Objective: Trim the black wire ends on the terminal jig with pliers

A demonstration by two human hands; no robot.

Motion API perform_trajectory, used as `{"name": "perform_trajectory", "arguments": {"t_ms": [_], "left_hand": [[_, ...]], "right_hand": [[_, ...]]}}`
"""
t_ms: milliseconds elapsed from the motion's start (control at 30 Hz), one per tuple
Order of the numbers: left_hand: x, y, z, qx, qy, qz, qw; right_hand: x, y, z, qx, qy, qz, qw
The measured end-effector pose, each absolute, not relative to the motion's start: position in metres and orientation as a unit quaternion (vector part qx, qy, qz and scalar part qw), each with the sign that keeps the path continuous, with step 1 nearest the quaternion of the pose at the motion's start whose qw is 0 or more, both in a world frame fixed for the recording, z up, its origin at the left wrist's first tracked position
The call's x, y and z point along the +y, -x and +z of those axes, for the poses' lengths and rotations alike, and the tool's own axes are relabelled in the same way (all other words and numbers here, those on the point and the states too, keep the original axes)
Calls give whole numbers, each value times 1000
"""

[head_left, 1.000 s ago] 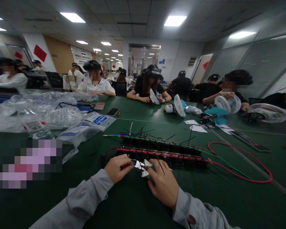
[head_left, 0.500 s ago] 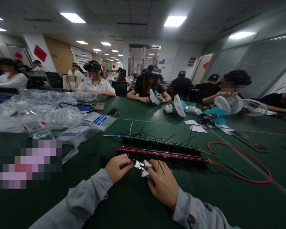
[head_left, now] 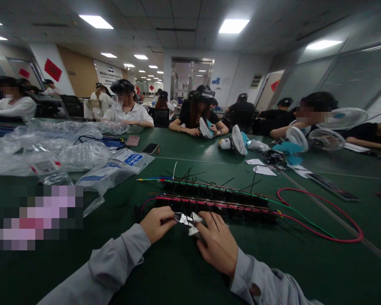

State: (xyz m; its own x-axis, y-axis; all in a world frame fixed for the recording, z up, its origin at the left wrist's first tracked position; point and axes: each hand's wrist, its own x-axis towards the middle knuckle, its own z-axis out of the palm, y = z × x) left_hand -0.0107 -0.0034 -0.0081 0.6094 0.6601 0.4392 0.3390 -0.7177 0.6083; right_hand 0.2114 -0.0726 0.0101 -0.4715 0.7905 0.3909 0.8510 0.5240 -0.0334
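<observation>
My right hand is wrapped round a pair of pliers with white handles, whose metal head points left. My left hand pinches at the tip of that head; what lies between its fingertips is too small to make out. Just beyond both hands lies a long black wire assembly with red wires along it and thin black ties sticking up. Behind it is a second row with a green wire.
Red cable loops out to the right. Clear plastic bags lie at the left, near a phone. Small fans and papers stand or lie at the back right. People sit across the green table.
My hands and the pliers have hardly moved. At the far right, a white fan is now raised beside a person's head, and the fans there have shifted.
</observation>
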Motion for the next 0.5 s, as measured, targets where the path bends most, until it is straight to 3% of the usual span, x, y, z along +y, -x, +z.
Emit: {"name": "perform_trajectory", "arguments": {"t_ms": [500], "left_hand": [[-3, 11, -7, 276, -857, 334, 278]], "right_hand": [[-73, -212, 7, -853, 480, -78, 187]]}}
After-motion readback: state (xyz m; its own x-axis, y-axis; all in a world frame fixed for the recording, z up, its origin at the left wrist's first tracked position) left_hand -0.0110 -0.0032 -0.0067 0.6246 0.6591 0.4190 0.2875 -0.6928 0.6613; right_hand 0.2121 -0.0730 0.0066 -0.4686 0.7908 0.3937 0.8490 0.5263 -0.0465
